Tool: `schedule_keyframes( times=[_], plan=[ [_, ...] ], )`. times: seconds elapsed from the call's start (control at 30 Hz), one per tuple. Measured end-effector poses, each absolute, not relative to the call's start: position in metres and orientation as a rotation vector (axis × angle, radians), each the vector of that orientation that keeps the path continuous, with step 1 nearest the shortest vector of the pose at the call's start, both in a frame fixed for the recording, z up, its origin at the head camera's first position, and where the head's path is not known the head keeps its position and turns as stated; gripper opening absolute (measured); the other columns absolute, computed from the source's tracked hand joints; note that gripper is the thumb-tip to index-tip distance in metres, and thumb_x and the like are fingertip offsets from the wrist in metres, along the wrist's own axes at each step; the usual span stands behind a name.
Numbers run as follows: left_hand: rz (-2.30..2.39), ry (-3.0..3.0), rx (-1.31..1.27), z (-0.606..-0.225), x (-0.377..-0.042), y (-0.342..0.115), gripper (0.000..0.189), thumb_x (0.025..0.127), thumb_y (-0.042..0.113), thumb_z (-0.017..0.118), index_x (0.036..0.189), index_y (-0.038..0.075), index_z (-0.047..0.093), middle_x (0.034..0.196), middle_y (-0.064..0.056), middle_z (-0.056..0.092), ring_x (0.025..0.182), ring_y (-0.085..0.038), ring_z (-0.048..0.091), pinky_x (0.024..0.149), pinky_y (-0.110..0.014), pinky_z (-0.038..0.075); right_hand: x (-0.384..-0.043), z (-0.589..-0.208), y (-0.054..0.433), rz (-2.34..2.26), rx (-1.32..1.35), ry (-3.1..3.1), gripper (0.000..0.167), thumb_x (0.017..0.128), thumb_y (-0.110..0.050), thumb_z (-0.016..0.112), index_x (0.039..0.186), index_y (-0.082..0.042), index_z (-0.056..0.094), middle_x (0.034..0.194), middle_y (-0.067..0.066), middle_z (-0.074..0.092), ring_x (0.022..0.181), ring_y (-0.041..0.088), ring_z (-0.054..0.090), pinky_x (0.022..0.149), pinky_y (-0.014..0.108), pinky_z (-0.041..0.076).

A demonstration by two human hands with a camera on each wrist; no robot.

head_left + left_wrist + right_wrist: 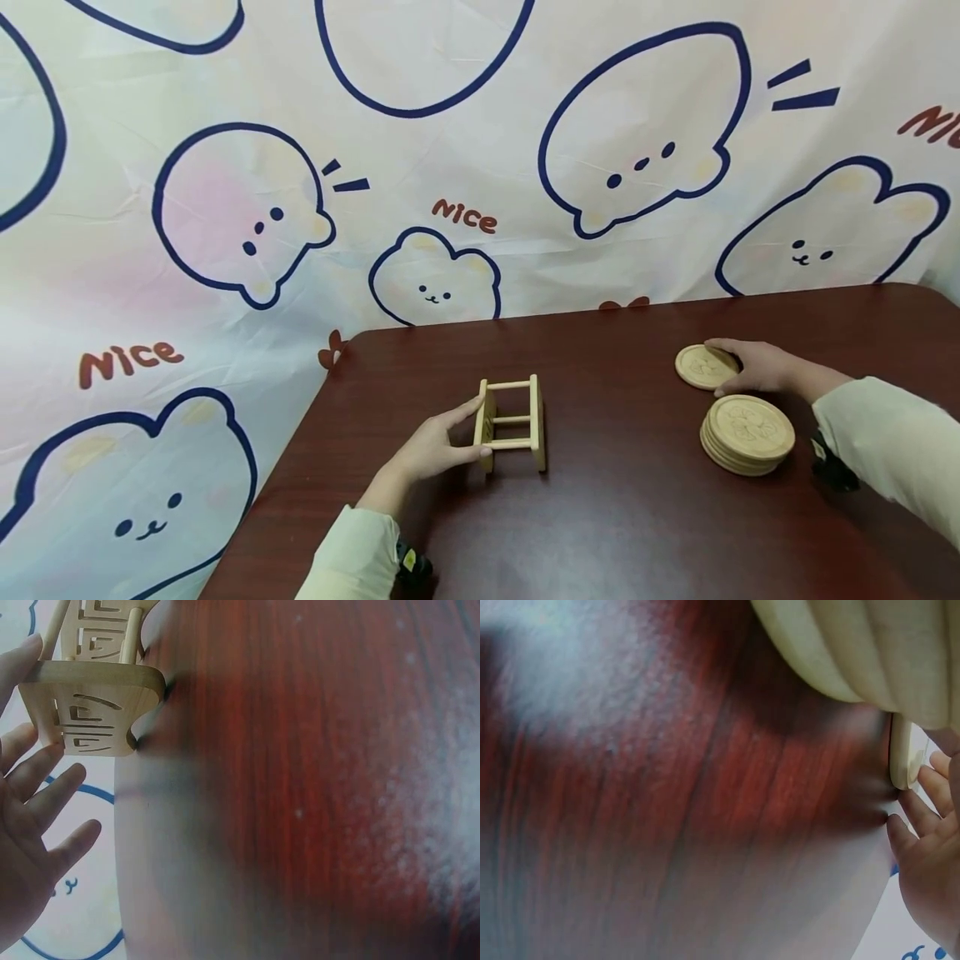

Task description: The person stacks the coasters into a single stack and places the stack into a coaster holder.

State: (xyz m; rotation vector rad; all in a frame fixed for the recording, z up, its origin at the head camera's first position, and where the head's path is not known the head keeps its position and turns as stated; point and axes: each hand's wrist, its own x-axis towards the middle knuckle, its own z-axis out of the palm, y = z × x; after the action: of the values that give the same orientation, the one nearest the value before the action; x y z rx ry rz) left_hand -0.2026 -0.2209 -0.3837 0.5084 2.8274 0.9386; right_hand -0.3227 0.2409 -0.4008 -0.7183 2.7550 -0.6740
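Observation:
A small pale wooden coaster rack (512,421), with two side panels joined by round rods, stands on the table. My left hand (433,446) holds its left panel between thumb and index finger. The left wrist view shows the cut-out pattern in the rack panel (94,712) and the other fingers spread. To the right, a round wooden coaster (703,367) with a carved flower lies flat. My right hand (768,367) grips its right edge with thumb and fingers. Just nearer is a stack of several matching coasters (750,429), which fills the top right of the right wrist view.
The dark reddish-brown table (615,525) has its far edge close to a cartoon-printed cloth (450,167), which also hangs along its left side. The rack and the coasters stand well apart. The stack sits near my right forearm.

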Motion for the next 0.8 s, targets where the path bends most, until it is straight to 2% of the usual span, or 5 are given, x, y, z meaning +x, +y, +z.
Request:
schedule_keyframes(
  times=[0.27,0.5,0.8],
  plan=[
    [0.937,2.822,0.51,-0.383,-0.2022,-0.2211,0.077,0.071,0.051,0.062,0.136,0.023,0.03,0.134,0.001,0.034,0.119,-0.017,0.034,0.091,-0.041,0.033,-0.3217,-0.4031,0.2405,-0.659,-0.745,2.793,0.089,0.066,-0.044,0.069,0.125,0.011,0.033,0.121,0.034,0.036,0.109,0.048,0.033,0.083,0.055,0.031],
    [0.925,2.827,0.521,-0.3827,-0.2024,-0.2207,0.077,0.071,0.049,0.063,0.136,0.022,0.03,0.134,0.003,0.034,0.119,-0.016,0.033,0.092,-0.04,0.032,-0.3217,-0.407,0.2401,-0.668,-0.73,2.781,0.093,0.067,-0.049,0.066,0.128,0.01,0.03,0.124,0.033,0.033,0.11,0.048,0.032,0.083,0.055,0.03],
    [0.945,2.832,0.521,-0.384,-0.2024,-0.2208,0.078,0.07,0.048,0.064,0.135,0.021,0.031,0.134,0.005,0.034,0.12,-0.015,0.032,0.093,-0.039,0.031,-0.3212,-0.406,0.2363,-0.69,-0.743,2.796,0.09,0.065,-0.045,0.07,0.126,0.011,0.034,0.123,0.033,0.035,0.11,0.048,0.032,0.084,0.055,0.03]
  ],
)
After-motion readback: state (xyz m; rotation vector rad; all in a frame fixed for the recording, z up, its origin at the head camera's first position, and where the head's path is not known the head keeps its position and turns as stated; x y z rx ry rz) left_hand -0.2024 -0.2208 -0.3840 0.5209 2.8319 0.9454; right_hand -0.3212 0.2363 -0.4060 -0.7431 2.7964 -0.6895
